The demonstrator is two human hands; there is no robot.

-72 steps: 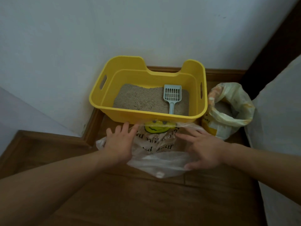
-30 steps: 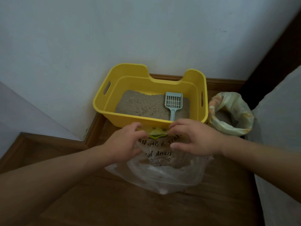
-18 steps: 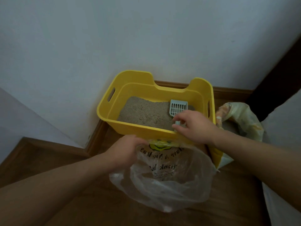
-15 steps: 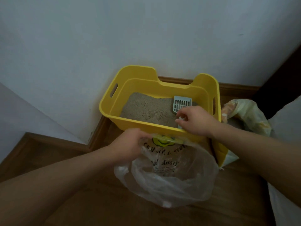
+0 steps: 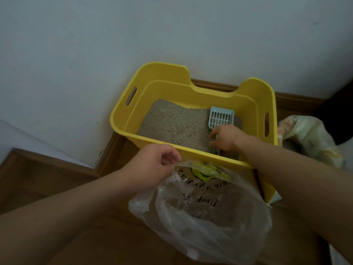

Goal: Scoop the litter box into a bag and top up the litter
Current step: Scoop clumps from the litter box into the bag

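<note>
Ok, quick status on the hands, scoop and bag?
Left hand pinching bag rim open. Right hand closing on scoop handle in litter box. Nothing blocking.

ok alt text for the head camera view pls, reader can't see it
A person's right hand closes on the handle of a pale blue scoop lying in a yellow litter box, while the left hand holds open a clear plastic bag in front. A litter sack stands to the right.

Right hand (image 5: 226, 137) grips the scoop (image 5: 219, 121) in the litter box (image 5: 166, 75); left hand (image 5: 152, 163) pinches the bag (image 5: 210, 217) rim.
</note>
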